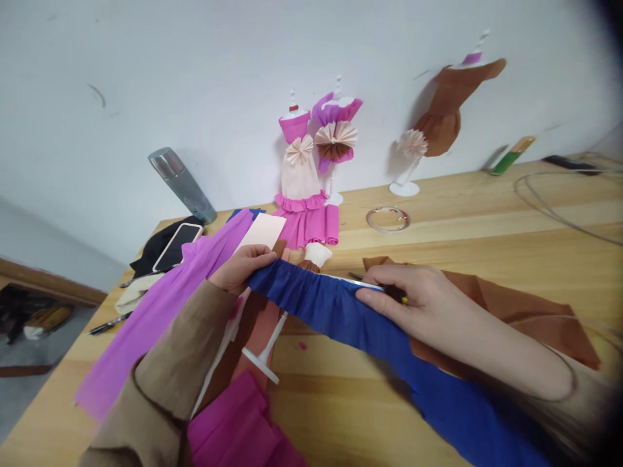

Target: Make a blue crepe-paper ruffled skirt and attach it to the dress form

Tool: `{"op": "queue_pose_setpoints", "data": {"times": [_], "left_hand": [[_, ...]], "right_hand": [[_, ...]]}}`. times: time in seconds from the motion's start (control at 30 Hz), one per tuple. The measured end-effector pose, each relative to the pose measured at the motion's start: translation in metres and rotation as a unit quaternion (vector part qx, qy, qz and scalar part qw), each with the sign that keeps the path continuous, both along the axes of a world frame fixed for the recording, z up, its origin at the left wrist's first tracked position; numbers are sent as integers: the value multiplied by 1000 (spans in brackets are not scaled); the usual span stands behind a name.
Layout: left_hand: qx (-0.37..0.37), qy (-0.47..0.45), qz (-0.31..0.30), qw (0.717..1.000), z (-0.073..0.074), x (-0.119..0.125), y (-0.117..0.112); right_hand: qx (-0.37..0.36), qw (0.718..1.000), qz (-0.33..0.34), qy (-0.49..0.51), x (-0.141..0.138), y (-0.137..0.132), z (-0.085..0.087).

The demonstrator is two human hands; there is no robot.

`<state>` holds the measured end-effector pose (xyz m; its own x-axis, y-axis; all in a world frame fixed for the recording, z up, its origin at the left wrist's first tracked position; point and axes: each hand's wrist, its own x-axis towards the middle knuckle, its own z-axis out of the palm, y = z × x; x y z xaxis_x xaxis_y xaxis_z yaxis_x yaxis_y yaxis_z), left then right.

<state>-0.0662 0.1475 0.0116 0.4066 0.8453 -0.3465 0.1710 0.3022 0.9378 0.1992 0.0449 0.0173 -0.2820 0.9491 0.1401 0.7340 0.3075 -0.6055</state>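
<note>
A long strip of blue crepe paper (335,311) is stretched between my hands above the table. Its upper edge is gathered into small pleats, with a narrow white strip (353,282) along it near the right hand. My left hand (246,267) pinches the strip's left end between thumb and fingers. Farther along, the thumb and fingers of my right hand (413,298) close on the same edge, and the rest of the paper hangs below the right forearm. Under the blue paper, a small white dress-form stand (265,363) lies tilted, partly hidden.
Purple (170,311), magenta (243,428) and brown crepe paper (530,311) lie on the wooden table (331,415). Dressed mini forms (299,162) stand by the wall. A phone (178,248), a spray can (182,185), a wire coil (388,220) and a glue tube (513,155) lie around.
</note>
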Motion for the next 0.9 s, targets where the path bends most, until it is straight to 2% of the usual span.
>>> {"op": "queue_pose_setpoints", "data": {"times": [0.9], "left_hand": [[-42, 5, 6, 999, -15, -3, 7]], "right_hand": [[-20, 999, 16, -38, 0, 1, -9]]}}
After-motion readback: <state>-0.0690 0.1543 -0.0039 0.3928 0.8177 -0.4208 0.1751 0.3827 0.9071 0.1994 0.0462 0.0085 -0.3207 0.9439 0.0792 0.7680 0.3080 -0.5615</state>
